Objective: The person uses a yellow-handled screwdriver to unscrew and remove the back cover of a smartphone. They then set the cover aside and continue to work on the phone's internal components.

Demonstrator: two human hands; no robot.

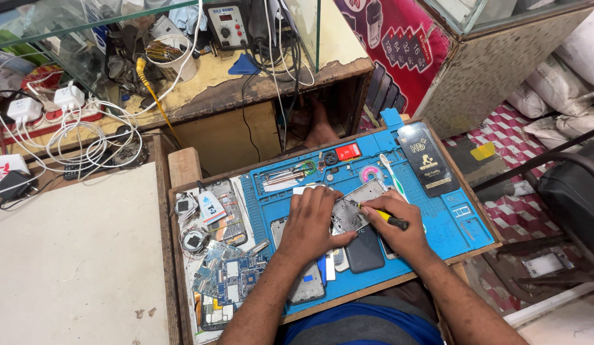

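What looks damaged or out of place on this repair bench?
The upper bench's front edge is chipped and ragged. Loose circuit boards lie heaped left of the blue mat, while white cables lie tangled upper left.
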